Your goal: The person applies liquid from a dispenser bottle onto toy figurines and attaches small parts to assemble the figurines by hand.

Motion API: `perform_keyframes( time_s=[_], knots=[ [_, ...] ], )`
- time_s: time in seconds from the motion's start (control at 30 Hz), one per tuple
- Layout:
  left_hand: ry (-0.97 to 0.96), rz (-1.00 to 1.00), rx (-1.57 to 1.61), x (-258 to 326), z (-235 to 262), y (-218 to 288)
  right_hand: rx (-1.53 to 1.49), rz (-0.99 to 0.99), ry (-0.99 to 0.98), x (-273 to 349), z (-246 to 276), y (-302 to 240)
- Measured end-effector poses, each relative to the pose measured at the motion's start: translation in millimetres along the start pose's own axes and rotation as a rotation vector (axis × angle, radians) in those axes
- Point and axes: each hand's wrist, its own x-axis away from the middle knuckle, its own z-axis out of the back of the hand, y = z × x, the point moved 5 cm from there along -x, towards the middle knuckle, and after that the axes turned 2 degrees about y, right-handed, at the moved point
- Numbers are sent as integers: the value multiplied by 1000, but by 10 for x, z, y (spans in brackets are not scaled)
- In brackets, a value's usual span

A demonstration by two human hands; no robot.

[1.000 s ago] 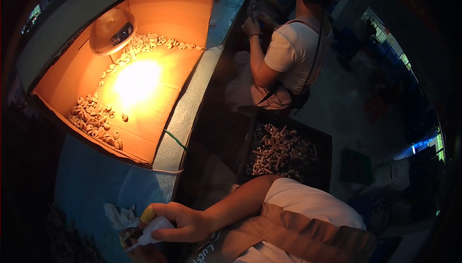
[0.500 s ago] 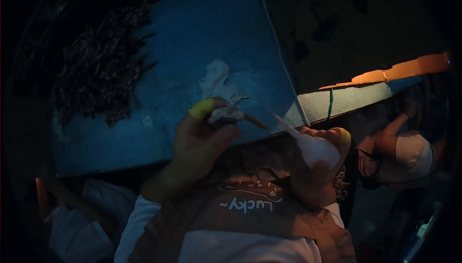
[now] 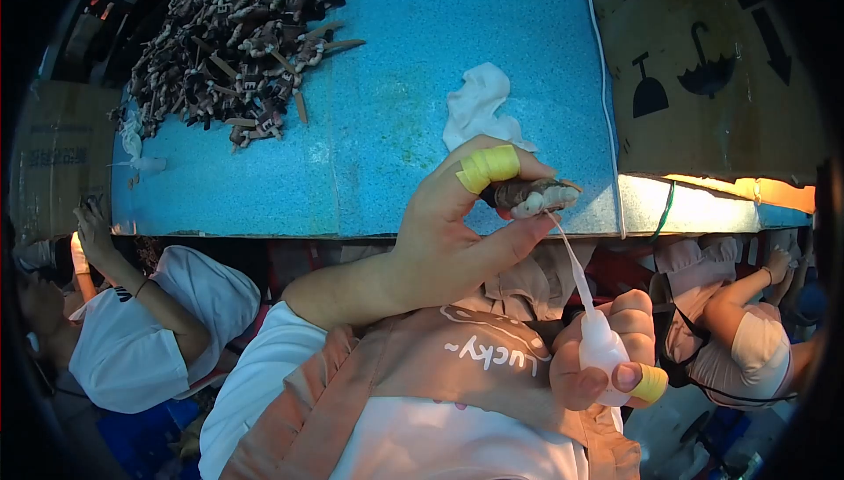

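A small brown-and-white figurine part [image 3: 534, 196] is pinched between the yellow-taped index finger and the thumb of the left hand [image 3: 457, 234], held in the air just over the near edge of the blue tabletop [image 3: 396, 111]. The fingers [image 3: 489, 166] are closed on its left end, so that only the right end, pale and rounded, projects beyond them. The right hand [image 3: 607, 348] is wrapped tight around a small white squeeze bottle [image 3: 600, 352], its thumb also taped yellow; the long thin nozzle [image 3: 570, 256] rises to the underside of the part and appears to touch it just beside the left thumb tip.

With the nozzle so near the thumb, too hard a squeeze would probably send liquid onto the fingers or the tape rather than the part. A slight shake of either hand could move the tip off its spot. The pinch covers little of the part, so it might twist or drop onto the tabletop edge.

A crumpled white cloth [image 3: 479, 106] lies on the tabletop beyond the left hand, and a heap of similar brown parts [image 3: 229, 40] fills the far left corner. Printed cardboard [image 3: 712, 58] stands along the right edge.
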Motion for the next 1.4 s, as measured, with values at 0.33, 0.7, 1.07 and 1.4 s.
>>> perform_keyframes(
  time_s=[0.33,0.7,1.07,1.4],
  knots=[
    [51,-28,-41,13,-17,19,9,-6,-42,7,-42,-38],
    [41,-79,-60,-6,-16,22,73,1,-70,27,-9,-52],
    [92,-95,19,11,2,-14,47,16,13,35,-11,-49],
    [47,-38,7,21,-24,1,60,-43,-150,-38,-45,-4]
  ],
)
